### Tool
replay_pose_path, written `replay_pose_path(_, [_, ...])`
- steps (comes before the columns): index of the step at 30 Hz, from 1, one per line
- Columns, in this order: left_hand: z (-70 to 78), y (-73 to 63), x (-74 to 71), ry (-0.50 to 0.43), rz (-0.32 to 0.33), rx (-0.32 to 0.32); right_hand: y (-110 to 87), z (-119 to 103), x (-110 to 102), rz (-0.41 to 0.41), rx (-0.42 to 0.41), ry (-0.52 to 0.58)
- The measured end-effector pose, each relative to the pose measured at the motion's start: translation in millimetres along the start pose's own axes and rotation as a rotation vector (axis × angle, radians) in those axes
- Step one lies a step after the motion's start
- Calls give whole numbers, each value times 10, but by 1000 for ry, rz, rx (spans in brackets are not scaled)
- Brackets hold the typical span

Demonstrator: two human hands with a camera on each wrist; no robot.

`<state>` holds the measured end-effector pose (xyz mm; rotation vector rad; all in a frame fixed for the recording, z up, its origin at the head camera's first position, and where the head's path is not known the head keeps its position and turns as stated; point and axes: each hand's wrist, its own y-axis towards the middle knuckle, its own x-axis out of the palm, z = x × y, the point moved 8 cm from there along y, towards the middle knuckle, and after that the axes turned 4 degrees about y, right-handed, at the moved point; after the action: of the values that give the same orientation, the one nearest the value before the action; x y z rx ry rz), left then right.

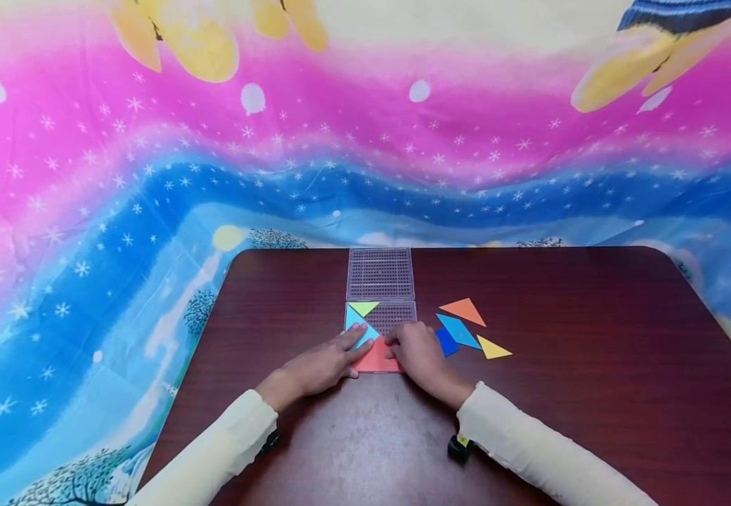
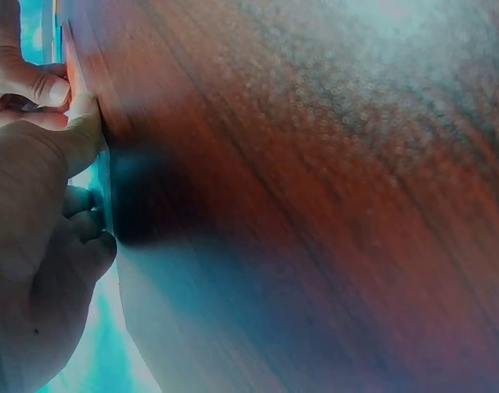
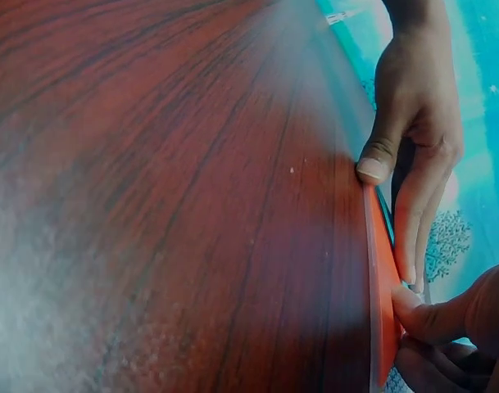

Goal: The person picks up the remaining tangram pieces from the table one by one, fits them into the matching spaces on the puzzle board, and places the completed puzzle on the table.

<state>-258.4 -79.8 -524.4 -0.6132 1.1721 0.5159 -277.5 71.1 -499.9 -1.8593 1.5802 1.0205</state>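
Observation:
A clear gridded case lies unfolded on the table, its tray (image 1: 398,311) towards me. In the tray are a light green triangle (image 1: 363,308), a light blue triangle (image 1: 354,322) and a red triangle (image 1: 377,358) along the near edge. My left hand (image 1: 322,364) rests flat with its fingers spread over the light blue and red triangles; in the right wrist view its thumb (image 3: 374,167) is at the tray's near edge. At the red triangle's right side, my right hand (image 1: 421,355) has curled fingers and a thumb (image 3: 429,318) pinching at the piece. Its fingertips are partly hidden.
Right of the case lie an orange triangle (image 1: 464,311), a blue parallelogram (image 1: 458,331), a dark blue piece (image 1: 447,341) partly behind the right hand, and a yellow triangle (image 1: 493,347). The case's gridded lid (image 1: 381,274) reaches the brown table's (image 1: 561,316) far edge.

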Motion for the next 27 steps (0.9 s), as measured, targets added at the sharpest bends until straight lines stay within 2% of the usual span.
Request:
replay_pose_path(9, [54, -7, -1, 86, -2, 40, -24, -74, 34, 2, -108, -167])
replay_pose_path(21, [73, -16, 9, 107, -21, 33, -37, -68, 52, 8, -105, -196])
replay_pose_path(27, [78, -17, 6, 110, -27, 32, -54, -77, 48, -10, -129, -215])
